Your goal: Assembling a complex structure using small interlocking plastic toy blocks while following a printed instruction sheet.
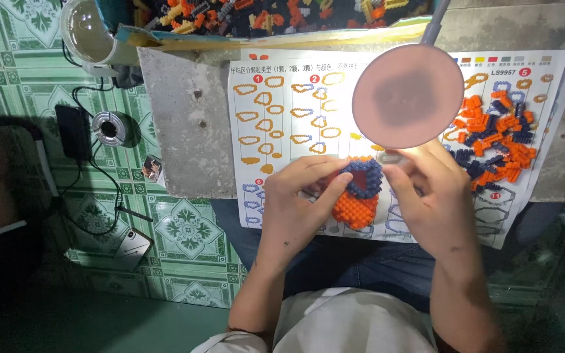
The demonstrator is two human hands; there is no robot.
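- A small brick model (pixel 357 196) sits at the centre of the frame: orange studded body, dark blue ring on top around a reddish hollow.
- The left hand (pixel 299 196) grips its left side, fingers curled round it.
- The right hand (pixel 429 193) pinches at its upper right edge.
- Beneath lies an instruction sheet (pixel 282 117); loose orange and blue bricks (pixel 498 140) are piled at right.
- A round lamp head (pixel 408 96) hangs just above.

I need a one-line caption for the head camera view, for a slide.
Two hands, left hand and right hand, hold an orange and blue brick model over an instruction sheet beside loose bricks.
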